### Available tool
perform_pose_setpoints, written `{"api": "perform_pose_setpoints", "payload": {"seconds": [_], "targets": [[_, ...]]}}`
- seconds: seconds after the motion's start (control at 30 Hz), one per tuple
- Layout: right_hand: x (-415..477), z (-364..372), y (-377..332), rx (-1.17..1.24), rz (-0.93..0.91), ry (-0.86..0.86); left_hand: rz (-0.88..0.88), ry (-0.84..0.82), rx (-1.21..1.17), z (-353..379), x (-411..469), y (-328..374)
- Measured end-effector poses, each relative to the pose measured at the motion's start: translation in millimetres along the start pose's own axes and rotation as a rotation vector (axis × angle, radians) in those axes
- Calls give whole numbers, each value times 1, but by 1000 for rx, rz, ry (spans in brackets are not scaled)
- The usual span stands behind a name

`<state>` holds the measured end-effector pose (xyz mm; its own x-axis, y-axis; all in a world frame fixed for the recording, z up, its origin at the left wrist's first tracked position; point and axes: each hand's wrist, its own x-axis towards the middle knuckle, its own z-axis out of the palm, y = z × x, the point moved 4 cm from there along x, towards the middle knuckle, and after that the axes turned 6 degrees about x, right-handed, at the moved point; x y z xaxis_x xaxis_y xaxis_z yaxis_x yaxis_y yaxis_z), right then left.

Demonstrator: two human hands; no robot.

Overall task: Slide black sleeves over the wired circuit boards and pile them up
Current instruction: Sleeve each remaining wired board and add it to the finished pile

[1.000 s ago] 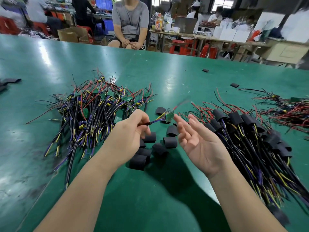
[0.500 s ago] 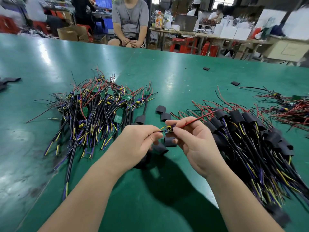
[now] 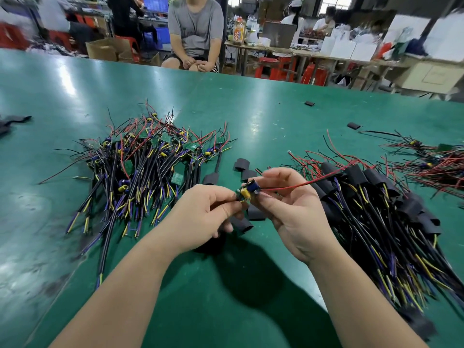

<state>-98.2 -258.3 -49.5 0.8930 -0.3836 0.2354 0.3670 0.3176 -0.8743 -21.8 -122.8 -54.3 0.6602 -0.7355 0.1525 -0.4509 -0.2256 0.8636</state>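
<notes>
Above the green table (image 3: pixel 251 297), both hands hold one small wired circuit board (image 3: pixel 247 191) with yellow and blue parts. My left hand (image 3: pixel 200 217) pinches its near end. My right hand (image 3: pixel 291 212) pinches its far end, where a red wire (image 3: pixel 301 185) runs off to the right. Loose black sleeves (image 3: pixel 247 223) lie on the table under and behind the hands. A pile of bare wired boards (image 3: pixel 140 172) lies to the left. A pile of sleeved boards (image 3: pixel 381 214) lies to the right.
Another tangle of red-wired boards (image 3: pixel 437 162) sits at the far right. Stray sleeves (image 3: pixel 353 125) lie farther back on the table, and dark scraps (image 3: pixel 12 120) at the left edge. A seated person (image 3: pixel 195 33) and cluttered benches are beyond the table's far edge.
One second ago my right hand was open beside the board held by my left hand. It has since closed on the board's far end, and both hands now hold it closer together.
</notes>
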Motion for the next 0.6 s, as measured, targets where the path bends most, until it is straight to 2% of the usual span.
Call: {"api": "perform_pose_setpoints", "payload": {"seconds": [0.03, 0.07, 0.17, 0.2, 0.27, 0.4, 0.6], "targets": [[1, -2, 2, -73, 11, 10, 18, 35, 2, -1, 0, 1], [1, -6, 4, -262, 13, 21, 35, 77, 22, -3, 0, 2], [3, -10, 15, -1216, 59, -85, 47, 169, 70, -10, 0, 5], [3, -10, 20, -1373, 95, -155, 41, 187, 70, -12, -1, 4], [4, -9, 24, -1421, 141, -225, 21, 219, 70, -16, -2, 3], [9, -15, 13, -1490, 178, -233, -29, 244, 61, -25, -1, 1], [9, -32, 2, -1538, 222, -154, -41, 196, 79, -32, -3, 1]]}}
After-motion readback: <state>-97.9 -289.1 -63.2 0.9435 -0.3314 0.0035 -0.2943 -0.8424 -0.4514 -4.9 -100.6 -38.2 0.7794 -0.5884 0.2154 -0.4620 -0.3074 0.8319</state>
